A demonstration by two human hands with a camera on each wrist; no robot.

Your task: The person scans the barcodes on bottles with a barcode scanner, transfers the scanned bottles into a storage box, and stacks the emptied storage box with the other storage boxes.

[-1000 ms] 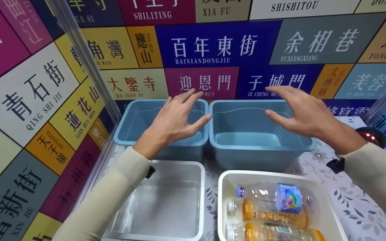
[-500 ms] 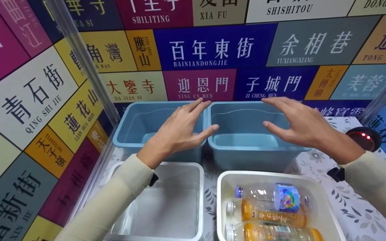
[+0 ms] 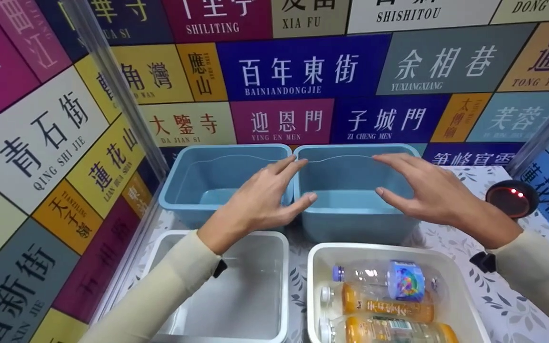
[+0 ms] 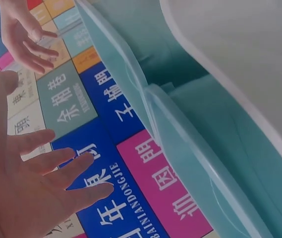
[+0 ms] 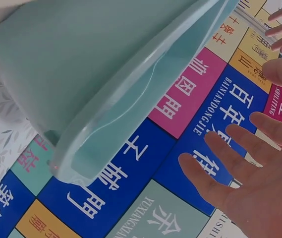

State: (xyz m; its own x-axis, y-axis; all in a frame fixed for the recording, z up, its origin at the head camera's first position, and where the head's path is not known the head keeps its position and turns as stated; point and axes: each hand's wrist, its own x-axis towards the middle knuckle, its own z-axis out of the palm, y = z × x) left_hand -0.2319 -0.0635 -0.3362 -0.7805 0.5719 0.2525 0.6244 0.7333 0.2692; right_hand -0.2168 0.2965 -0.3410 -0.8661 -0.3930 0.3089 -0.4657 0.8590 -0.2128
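Note:
My left hand (image 3: 267, 195) hovers over the inner side of the left blue bin (image 3: 179, 200), fingers extended and thumb apart, holding nothing. Above the right side of the right blue bin (image 3: 350, 224), my right hand (image 3: 431, 193) is held the same way, also with nothing in it. The palms face each other with a gap between. Both wrist views show spread fingers on the left hand (image 4: 41, 178) and the right hand (image 5: 254, 163), apart from the bins.
A white bin (image 3: 284, 286) stands front left, partly behind the left sleeve. Front right, another white bin (image 3: 313, 281) holds a clear bottle with a blue label (image 3: 406, 281) and orange-labelled bottles (image 3: 388, 302). A black round device with red lights (image 3: 512, 199) sits at right.
Both hands have sunk lower in the head view, and the left hand has drifted slightly right. The camera view has shifted a little. The bins and bottles stay in place.

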